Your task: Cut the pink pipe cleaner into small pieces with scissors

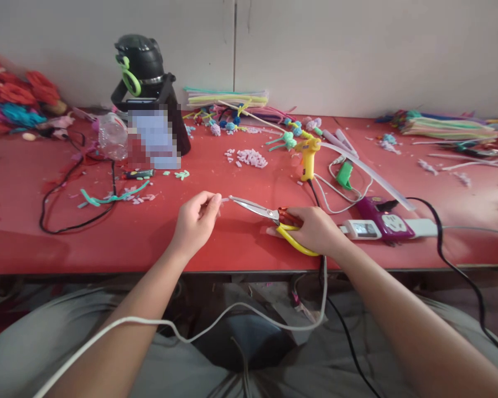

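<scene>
My right hand (315,228) is wrapped around the handles of a pair of scissors (257,209), one loop yellow and the other red. Their blades point left and look closed or nearly so. Thumb and fingers of my left hand (197,218) pinch a thin pale pink piece of pipe cleaner (224,199), mostly hidden by the fingers. Its free end lies by the scissor tips; whether they touch I cannot tell. Beyond the hands is a pile of short lilac pieces (252,158). A yellow glue gun (308,159) with a long clear glue stick (369,172) stands behind the scissors.
A black bottle (174,119) stands at back left behind a blurred-out phone screen (153,135). Bundles of pipe cleaners (228,98) lie along the wall. A purple power strip (384,218) sits right of my hand. A white cable (232,309) crosses before my lap.
</scene>
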`<action>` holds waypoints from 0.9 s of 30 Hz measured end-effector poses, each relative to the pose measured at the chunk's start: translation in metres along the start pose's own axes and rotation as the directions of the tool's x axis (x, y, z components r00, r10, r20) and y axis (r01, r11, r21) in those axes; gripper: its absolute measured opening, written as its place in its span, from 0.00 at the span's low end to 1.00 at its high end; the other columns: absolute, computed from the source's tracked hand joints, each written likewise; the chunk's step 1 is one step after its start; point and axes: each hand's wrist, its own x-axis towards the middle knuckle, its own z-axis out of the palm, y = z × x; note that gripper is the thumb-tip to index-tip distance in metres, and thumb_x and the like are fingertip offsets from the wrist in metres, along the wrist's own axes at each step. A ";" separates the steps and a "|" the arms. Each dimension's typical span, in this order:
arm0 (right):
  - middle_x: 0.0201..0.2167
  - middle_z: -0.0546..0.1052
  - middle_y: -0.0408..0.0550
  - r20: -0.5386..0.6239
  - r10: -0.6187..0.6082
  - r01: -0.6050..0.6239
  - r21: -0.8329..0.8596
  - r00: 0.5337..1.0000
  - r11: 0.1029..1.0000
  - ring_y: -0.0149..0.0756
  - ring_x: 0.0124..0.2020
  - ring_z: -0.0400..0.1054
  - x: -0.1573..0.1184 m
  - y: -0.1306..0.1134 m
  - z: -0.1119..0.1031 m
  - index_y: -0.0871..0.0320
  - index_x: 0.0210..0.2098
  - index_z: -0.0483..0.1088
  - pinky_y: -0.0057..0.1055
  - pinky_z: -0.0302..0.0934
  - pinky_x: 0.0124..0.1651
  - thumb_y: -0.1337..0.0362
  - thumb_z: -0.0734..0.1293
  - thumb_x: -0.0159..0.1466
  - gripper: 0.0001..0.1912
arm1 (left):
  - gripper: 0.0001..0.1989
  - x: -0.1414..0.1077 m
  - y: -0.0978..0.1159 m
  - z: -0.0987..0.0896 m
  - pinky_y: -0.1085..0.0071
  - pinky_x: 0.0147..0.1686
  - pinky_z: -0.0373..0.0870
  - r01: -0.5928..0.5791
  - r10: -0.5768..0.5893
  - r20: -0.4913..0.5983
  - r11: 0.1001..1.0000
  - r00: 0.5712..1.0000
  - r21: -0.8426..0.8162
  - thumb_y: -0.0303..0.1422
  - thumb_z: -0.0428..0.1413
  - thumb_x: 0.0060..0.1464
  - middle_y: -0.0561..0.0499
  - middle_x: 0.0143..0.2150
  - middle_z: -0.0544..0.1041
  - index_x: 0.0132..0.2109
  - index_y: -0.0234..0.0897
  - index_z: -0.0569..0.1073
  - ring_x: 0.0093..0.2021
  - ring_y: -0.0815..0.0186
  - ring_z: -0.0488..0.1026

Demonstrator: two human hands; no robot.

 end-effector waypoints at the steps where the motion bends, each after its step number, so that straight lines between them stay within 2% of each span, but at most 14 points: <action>1: 0.19 0.59 0.40 -0.004 -0.004 0.004 0.001 1.000 1.000 0.29 0.24 0.49 0.000 0.000 0.000 0.55 0.21 0.54 0.29 0.45 0.27 0.30 0.65 0.50 0.34 | 0.17 0.000 0.000 0.000 0.74 0.22 0.60 0.004 -0.004 0.000 1.000 1.000 -0.003 0.43 0.52 0.64 0.55 0.23 0.65 0.31 0.37 0.69 0.21 0.72 0.63; 10: 0.19 0.59 0.40 0.004 -0.010 0.010 -0.011 1.000 1.000 0.30 0.24 0.50 0.001 0.001 0.000 0.55 0.21 0.54 0.29 0.45 0.27 0.29 0.65 0.50 0.35 | 0.17 -0.001 -0.003 0.001 0.74 0.22 0.60 0.007 -0.007 0.013 1.000 1.000 0.011 0.44 0.52 0.64 0.55 0.24 0.66 0.32 0.37 0.70 0.22 0.72 0.63; 18: 0.19 0.60 0.41 0.009 -0.013 0.013 -0.017 1.000 1.000 0.30 0.24 0.49 0.003 0.000 -0.001 0.55 0.20 0.56 0.29 0.45 0.26 0.27 0.63 0.49 0.36 | 0.18 0.001 -0.005 0.001 0.74 0.21 0.60 0.031 -0.030 0.013 0.998 0.999 -0.051 0.45 0.53 0.63 0.55 0.24 0.65 0.31 0.37 0.70 0.22 0.72 0.63; 27: 0.19 0.59 0.40 -0.006 -0.005 0.006 0.010 1.000 1.000 0.29 0.23 0.50 -0.001 0.003 0.001 0.55 0.21 0.55 0.28 0.46 0.27 0.30 0.66 0.50 0.34 | 0.18 0.001 -0.005 0.001 0.74 0.20 0.59 0.033 -0.032 0.019 0.999 0.999 -0.044 0.45 0.53 0.64 0.55 0.23 0.65 0.31 0.37 0.70 0.21 0.72 0.62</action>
